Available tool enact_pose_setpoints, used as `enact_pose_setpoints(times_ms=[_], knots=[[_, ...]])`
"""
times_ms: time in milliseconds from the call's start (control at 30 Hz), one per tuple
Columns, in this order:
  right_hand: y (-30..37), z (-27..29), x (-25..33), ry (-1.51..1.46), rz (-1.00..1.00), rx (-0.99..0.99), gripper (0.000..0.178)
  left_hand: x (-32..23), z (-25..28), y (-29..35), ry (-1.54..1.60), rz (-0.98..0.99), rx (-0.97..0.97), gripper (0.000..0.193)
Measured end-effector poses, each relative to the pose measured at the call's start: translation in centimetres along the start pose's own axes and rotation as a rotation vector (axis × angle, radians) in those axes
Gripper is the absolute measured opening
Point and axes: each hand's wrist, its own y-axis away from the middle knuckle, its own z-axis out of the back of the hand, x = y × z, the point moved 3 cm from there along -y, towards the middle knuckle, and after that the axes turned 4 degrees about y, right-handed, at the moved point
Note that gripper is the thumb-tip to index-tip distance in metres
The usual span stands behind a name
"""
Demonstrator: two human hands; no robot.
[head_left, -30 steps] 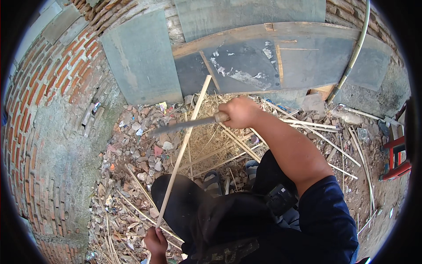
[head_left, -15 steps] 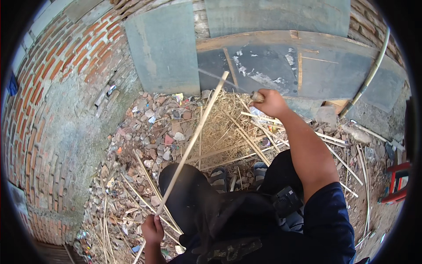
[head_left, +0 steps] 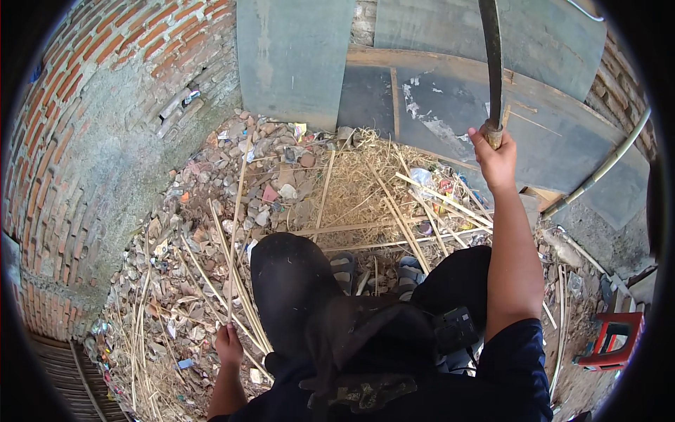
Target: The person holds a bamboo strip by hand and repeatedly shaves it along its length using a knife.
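Note:
Low on the left, my left hand (head_left: 228, 346) is closed around the near end of a thin bamboo strip (head_left: 238, 211). The strip points away from me over the rubble, left of my knee. Farther out on the right, my right hand (head_left: 496, 158) grips the wooden handle of a machete (head_left: 494, 70). Its dark blade stands up and away from me, running past the top of the view, well apart from the strip. Light shavings (head_left: 362, 190) are heaped beyond my sandalled feet.
Loose bamboo strips (head_left: 402, 224) lie around my feet and on both sides. Stones and litter (head_left: 190, 281) cover the ground at left. A brick wall (head_left: 84, 176) bounds the left, grey panels (head_left: 292, 63) the far side. A red stool (head_left: 619, 341) stands at right.
My right hand has moved right, and the machete blade has swung from pointing left to pointing up. The bamboo strip in my left hand has tilted to the left, away from my knee.

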Motion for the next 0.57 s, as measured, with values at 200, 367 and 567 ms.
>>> enact_pose_setpoints(times_ms=[200, 367, 567], knots=[[-0.6, 0.8, -2.5, 0.095, -0.048, -0.014, 0.025, 5.5, -0.9, -0.3, -0.149, 0.095, 0.004, 0.044], [-0.6, 1.1, -5.6, 0.120, -0.158, -0.018, 0.042, 0.6, 2.7, -5.6, 0.181, -0.140, 0.135, 0.045], [0.3, 0.9, -5.1, 0.279, -0.194, -0.005, 0.047, -16.3, 25.1, -9.8, 0.437, -0.936, -0.431, 0.059]])
